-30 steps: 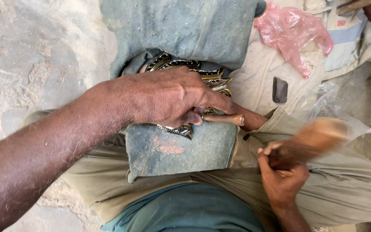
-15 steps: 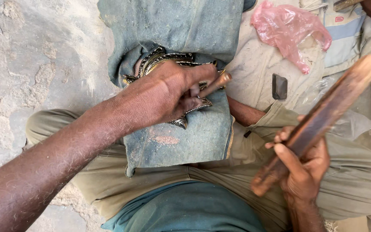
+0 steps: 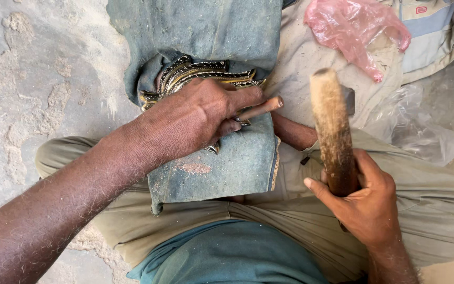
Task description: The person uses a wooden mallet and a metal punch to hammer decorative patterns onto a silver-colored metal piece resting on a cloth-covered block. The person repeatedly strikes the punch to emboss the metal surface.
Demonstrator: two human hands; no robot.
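Left hand [image 3: 200, 118] pinching chisel [image 3: 258, 109], right hand [image 3: 366, 202] gripping upright mallet [image 3: 333, 131]

I log, far centre, a faded blue-grey cloth [image 3: 206, 31] with a rust-orange smear; on it a piece [image 3: 200, 71] banded black and gold. Chisel [image 3: 258, 109]: reddish brown. Near right, mallet [image 3: 333, 131]: pale tan, dark streaks. Trousers [image 3: 437, 205]: khaki. Far right, bag [image 3: 356, 26]: translucent pink. Left, ground [image 3: 38, 79]: mottled grey.

pink plastic bag [image 3: 356, 29] crumpled at top right of my view; clear plastic sheet [image 3: 426, 137] just below it | striped cloth [image 3: 432, 31] in top-right corner | sandy ground [image 3: 32, 79] along left edge
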